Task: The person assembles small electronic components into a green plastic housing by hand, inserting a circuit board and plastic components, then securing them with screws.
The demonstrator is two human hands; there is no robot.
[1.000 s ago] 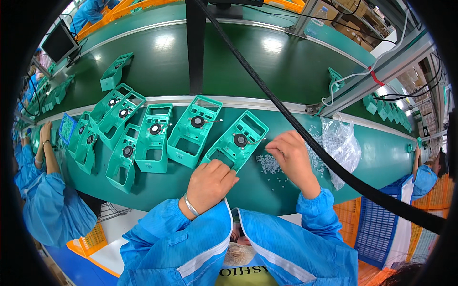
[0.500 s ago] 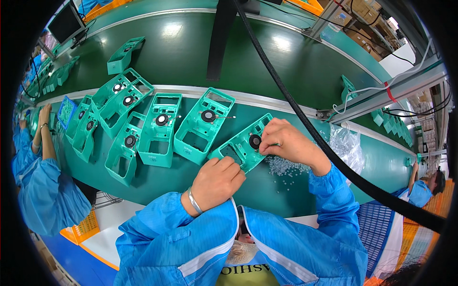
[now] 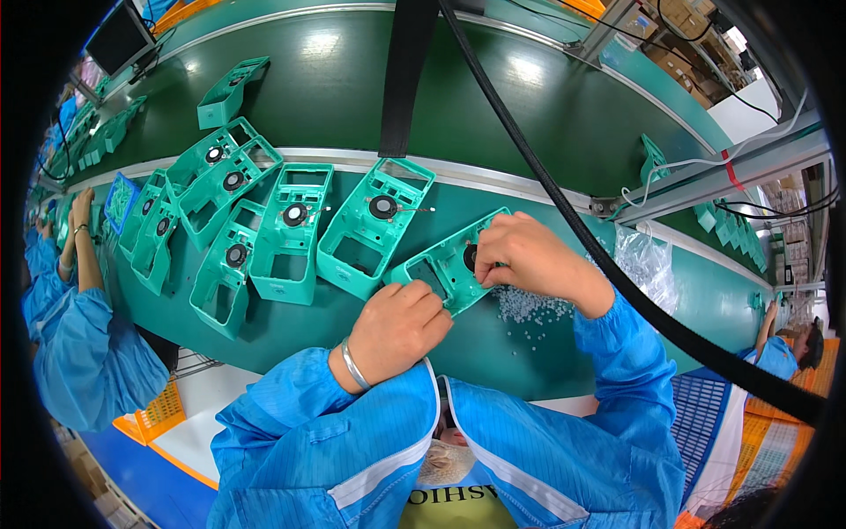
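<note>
In front of me lies a green plastic housing [image 3: 447,284], slanted on the bench. Its lower left corner is gripped by my left hand [image 3: 398,326], whose fingers curl over the rim. Inside it a round black part [image 3: 470,257], like a small fan or speaker, is partly covered by my right hand [image 3: 533,260]. The right thumb and fingers are pinched together beside that part; whatever they hold is too small or hidden. Just left stands another housing [image 3: 339,251], with a round black part [image 3: 382,207] and a thin red wire.
Several similar housings [image 3: 295,278] crowd the bench to the left. Small whitish pieces [image 3: 529,307] lie scattered at right, near a clear plastic bag [image 3: 643,264]. A black cable [image 3: 564,216] crosses overhead. A co-worker's blue sleeve [image 3: 92,353] is at far left.
My right hand has shifted slightly left and covers more of the round black part. My left hand keeps its grip on the housing. The whole view has moved a little.
</note>
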